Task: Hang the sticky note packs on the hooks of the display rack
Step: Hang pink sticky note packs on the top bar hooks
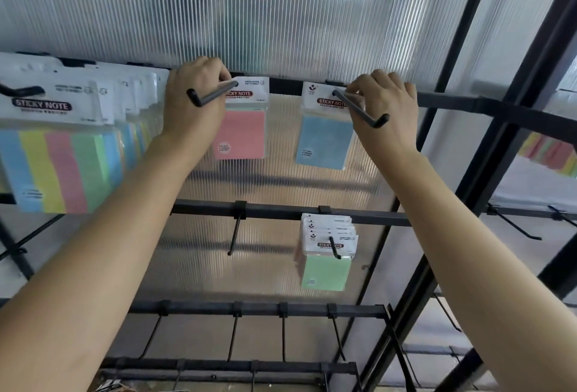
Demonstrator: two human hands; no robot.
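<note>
A pink sticky note pack point(242, 132) hangs at the back of a black hook point(206, 99) on the rack's top bar point(285, 85). My left hand point(193, 95) pinches the pack's white header at the hook's base. To the right, a blue sticky note pack point(324, 142) hangs on a second hook point(370, 117). My right hand point(387, 104) pinches that pack's header, fingers curled at the hook's base. Both arms reach up to the top bar.
Several multicolour packs point(62, 154) fill the top-left hook. A stack of green packs point(326, 260) hangs on the second bar point(274, 210), beside a bare hook point(234, 235). Lower bars carry several bare hooks point(284, 338). A black frame post point(437, 251) runs on the right.
</note>
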